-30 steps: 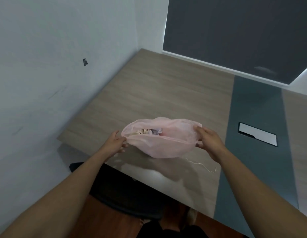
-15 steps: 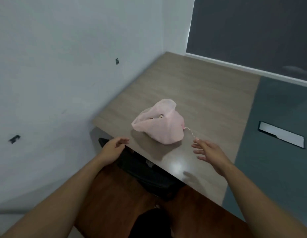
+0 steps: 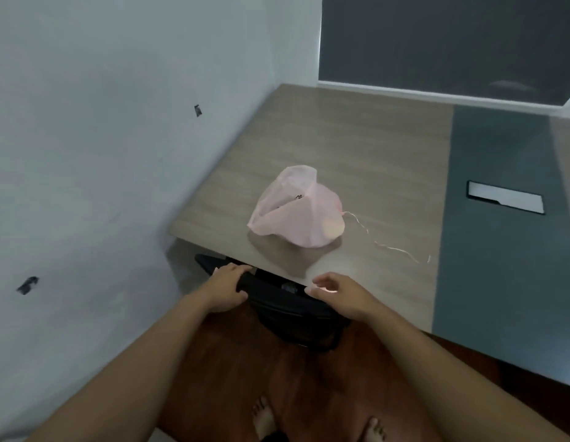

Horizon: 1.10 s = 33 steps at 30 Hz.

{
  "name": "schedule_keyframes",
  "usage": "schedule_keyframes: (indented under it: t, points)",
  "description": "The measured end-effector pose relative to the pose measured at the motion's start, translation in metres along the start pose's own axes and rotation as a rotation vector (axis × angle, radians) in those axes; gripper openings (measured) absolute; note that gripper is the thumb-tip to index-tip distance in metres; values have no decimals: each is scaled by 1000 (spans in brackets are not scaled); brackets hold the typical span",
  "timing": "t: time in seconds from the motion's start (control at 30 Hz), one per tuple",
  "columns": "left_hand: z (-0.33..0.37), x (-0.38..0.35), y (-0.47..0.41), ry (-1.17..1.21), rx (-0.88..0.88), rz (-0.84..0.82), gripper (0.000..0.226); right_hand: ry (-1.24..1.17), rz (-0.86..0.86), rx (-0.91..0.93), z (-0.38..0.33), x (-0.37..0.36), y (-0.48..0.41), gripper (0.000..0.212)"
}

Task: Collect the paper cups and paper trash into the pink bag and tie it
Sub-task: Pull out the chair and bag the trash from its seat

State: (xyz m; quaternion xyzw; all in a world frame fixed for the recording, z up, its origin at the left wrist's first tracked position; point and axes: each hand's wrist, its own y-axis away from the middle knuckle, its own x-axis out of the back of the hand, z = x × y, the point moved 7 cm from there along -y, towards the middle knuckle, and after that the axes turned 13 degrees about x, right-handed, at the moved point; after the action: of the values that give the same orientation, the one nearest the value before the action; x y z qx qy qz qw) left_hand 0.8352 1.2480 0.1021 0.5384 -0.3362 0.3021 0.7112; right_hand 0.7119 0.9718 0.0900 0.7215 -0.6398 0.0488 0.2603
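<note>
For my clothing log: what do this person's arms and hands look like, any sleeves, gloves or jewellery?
The left forearm and right forearm are bare, with no sleeves in view. The left hand and right hand wear no gloves; no watch, bracelet or ring shows.

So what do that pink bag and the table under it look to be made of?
The pink bag looks like thin non-woven fabric or soft plastic: matte, translucent, dark contents showing through, limp folds. The table seems wood-grain laminate, smooth and semi-gloss: printed streaks, a glare near its front edge.
</note>
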Motion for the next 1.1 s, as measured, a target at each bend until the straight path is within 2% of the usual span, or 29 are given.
schedule_keyframes:
  t: [0.13,0.2,0.27,0.33,0.47,0.57,0.77,1.1]
  points:
    - [-27,-18,-26,-339,-51,-95,75,152,-86,-105,-3,-49,-1,75]
    - [-36,-28,-39,-420,-85,-105,72,335,-128,-163,2,-74,-2,75]
    - [-37,-33,-50,-464,-113,-89,69,575,-75,-194,6,-88,-4,72]
    - [-36,-38,-61,-503,-136,-86,67,693,-24,-198,5,-97,-3,68]
    - [-37,-49,-76,-567,-132,-40,68,682,-23,-242,7,-97,-3,63]
    - [-34,-51,-77,-580,-129,33,61,662,-14,-247,10,-95,-5,59]
    - [-33,-49,-70,-579,-95,151,55,801,27,-272,12,-101,-8,56]
    - [-67,-82,-3,-560,-118,246,57,876,-196,-164,17,-141,41,56]
